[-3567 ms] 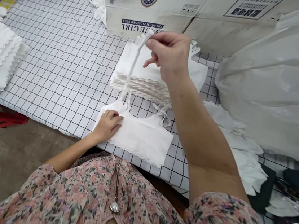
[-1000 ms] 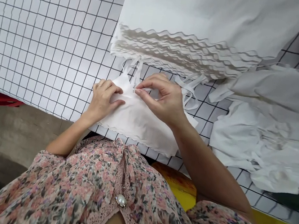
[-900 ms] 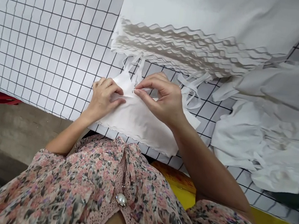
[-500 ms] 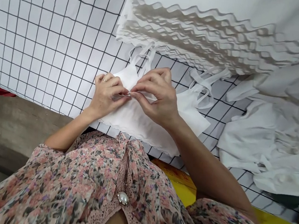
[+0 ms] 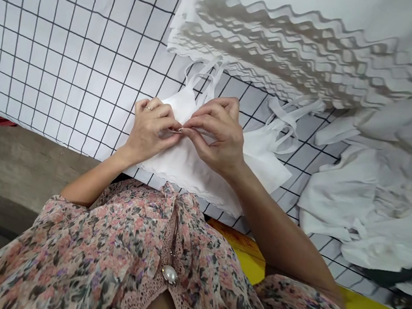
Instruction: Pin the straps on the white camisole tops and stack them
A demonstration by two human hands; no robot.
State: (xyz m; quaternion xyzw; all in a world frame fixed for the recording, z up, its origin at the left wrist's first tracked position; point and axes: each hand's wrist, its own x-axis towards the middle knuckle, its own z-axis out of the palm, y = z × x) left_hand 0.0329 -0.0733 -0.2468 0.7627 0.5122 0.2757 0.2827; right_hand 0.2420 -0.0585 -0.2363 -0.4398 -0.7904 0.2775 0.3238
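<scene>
A small white top (image 5: pixel 204 172) with thin straps and a scalloped hem lies flat at the near edge of the checked table (image 5: pixel 71 53). My left hand (image 5: pixel 151 130) rests on the garment's left shoulder with its fingers curled, a ring on one finger. My right hand (image 5: pixel 216 135) meets it there, thumb and forefinger pinched together on a thin metal pin or needle (image 5: pixel 174 131) at the fabric. The fingertips of both hands touch. The garment's right straps (image 5: pixel 283 121) lie loose on the table.
Just behind the hands rises a tall stack of folded white garments (image 5: pixel 297 50) with wavy edges. A loose heap of white garments (image 5: pixel 377 195) lies at the right. The table's near edge runs under my wrists; bare floor (image 5: pixel 13 161) is at the left.
My right hand let go of a strap held up high and came down to the garment's left shoulder. Both hands have closed together there, and my view has moved closer.
</scene>
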